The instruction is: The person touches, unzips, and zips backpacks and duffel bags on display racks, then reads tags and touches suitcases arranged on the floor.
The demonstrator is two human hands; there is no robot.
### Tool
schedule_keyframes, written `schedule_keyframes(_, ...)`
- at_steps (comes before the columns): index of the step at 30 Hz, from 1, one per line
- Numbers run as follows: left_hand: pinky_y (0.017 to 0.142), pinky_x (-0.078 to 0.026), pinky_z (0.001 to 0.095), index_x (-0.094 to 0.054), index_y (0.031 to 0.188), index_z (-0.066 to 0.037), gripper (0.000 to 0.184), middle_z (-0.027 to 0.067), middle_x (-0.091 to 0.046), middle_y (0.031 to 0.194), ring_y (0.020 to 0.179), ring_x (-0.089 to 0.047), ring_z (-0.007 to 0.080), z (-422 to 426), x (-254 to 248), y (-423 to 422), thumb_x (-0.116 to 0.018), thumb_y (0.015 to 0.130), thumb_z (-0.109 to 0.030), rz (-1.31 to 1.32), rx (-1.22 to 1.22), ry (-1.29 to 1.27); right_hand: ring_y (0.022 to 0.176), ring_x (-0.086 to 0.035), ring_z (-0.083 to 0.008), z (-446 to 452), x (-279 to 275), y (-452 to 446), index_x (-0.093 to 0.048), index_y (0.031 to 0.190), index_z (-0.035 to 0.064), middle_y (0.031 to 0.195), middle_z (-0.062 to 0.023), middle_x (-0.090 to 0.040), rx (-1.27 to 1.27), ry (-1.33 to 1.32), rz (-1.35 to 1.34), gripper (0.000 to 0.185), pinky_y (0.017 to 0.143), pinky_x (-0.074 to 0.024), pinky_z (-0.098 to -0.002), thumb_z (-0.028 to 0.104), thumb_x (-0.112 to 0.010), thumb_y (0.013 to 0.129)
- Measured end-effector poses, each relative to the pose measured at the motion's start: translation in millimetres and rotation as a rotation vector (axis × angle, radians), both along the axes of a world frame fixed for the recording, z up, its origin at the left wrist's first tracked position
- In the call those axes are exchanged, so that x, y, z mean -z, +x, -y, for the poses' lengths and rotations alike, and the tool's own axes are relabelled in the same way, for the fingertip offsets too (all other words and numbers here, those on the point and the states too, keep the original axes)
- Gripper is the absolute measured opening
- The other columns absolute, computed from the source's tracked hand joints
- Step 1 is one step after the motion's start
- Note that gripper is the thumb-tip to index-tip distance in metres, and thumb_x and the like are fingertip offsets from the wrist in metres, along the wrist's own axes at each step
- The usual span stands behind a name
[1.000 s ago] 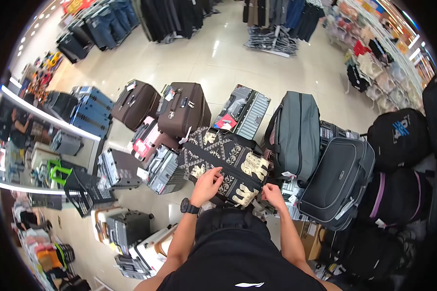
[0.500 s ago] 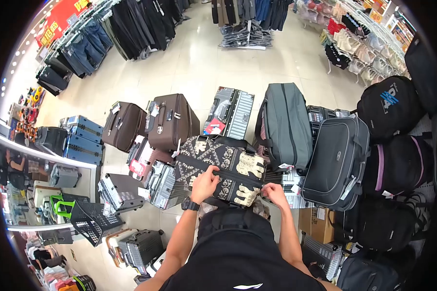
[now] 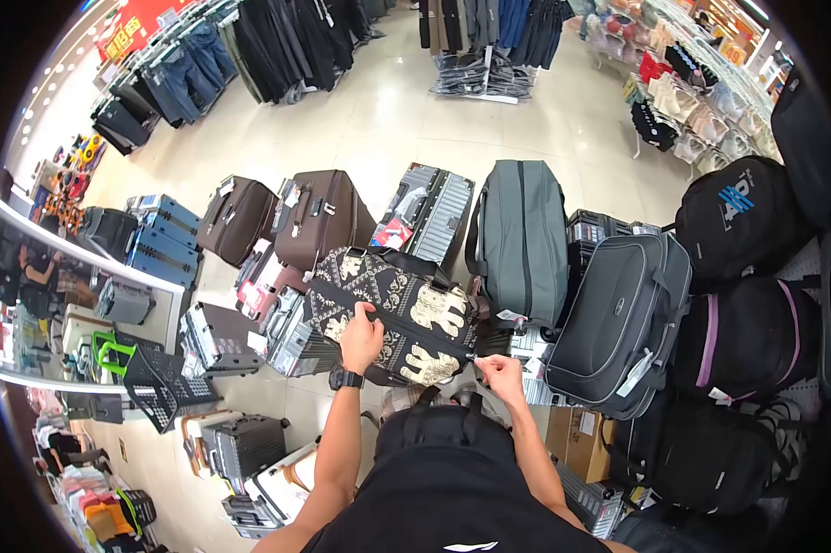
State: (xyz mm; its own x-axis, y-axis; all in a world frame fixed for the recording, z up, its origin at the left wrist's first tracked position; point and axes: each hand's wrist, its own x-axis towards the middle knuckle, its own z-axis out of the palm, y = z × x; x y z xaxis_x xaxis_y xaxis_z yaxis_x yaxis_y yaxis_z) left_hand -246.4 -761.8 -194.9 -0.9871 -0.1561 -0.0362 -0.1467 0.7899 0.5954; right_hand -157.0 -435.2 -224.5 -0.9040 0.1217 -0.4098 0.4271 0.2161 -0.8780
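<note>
A black travel bag with cream elephants and patterned bands (image 3: 406, 318) lies in front of me, its long dark zipper running across the top. My left hand (image 3: 362, 339), with a dark watch on the wrist, is on the bag's upper face beside the zipper, fingers bent together on the fabric. At the bag's right end my right hand (image 3: 501, 375) pinches a small zipper pull (image 3: 472, 357) between thumb and fingers. The zipper looks closed along most of its visible length. The bag's black handles (image 3: 425, 267) lie toward its far side.
Brown suitcases (image 3: 321, 221) and a grey hard case (image 3: 434, 212) stand beyond the bag. A tall grey-green bag (image 3: 526, 240) and a black soft suitcase (image 3: 618, 323) are close on the right. A black shopping basket (image 3: 162, 382) sits left. Clothes racks line the far floor.
The view has turned slightly, so the bag appears farther left. My right hand now pinches the zipper pull at the bag's end. The left hand stays on the bag.
</note>
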Motion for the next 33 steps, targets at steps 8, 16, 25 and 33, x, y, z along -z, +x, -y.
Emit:
schedule_keyframes(8,0.074,-0.052,0.0551,-0.053,0.109,-0.004,0.024,0.0203,-0.070,0.086,0.082,-0.069,0.0432,-18.6,3.0,20.2,-0.066,0.095,-0.019,-0.038,-0.143,-0.054,0.059,-0.057,-0.0046,-6.5,15.2,13.4,-0.076,0.085,0.0004,0.065,0.0020,-0.065,-0.044,-0.062,0.027,0.021,0.056,-0.0445,-0.0249,0.016,-0.077,0.099)
schedule_keyframes(16,0.073,-0.053,0.0505,-0.055,0.093,-0.006,0.019,0.0146,-0.063,0.086,0.082,-0.065,0.0380,-3.7,2.1,9.3,-0.068,0.094,-0.019,-0.177,0.109,-0.116,0.062,-0.058,-0.0063,21.5,14.0,14.8,-0.072,0.085,0.0019,0.067,-0.0005,-0.066,0.113,-0.041,0.005,0.027,0.058,-0.0457,-0.0259,0.021,-0.070,0.104)
schedule_keyframes(25,0.079,-0.054,0.0470,-0.059,0.094,-0.004,0.024,0.0145,-0.054,0.100,0.094,-0.059,0.0339,48.7,-25.2,-6.5,-0.072,0.089,-0.023,-0.169,0.708,-0.062,0.062,-0.059,-0.0098,129.1,-69.4,-21.1,-0.067,0.085,-0.0011,0.065,-0.0052,-0.065,0.274,0.485,-0.105,0.030,0.059,-0.0473,-0.0326,0.021,-0.066,0.105)
schedule_keyframes(33,0.091,-0.053,0.0453,-0.062,0.100,-0.003,0.029,0.0135,-0.056,0.109,0.109,-0.056,0.0333,89.8,-18.2,-18.8,-0.076,0.083,-0.023,-0.202,1.067,0.082,0.089,-0.072,-0.0480,215.6,-73.0,-72.2,-0.072,0.096,0.0020,0.087,-0.0252,-0.074,0.052,0.710,0.034,0.031,0.079,-0.0558,-0.0562,0.030,-0.063,0.103)
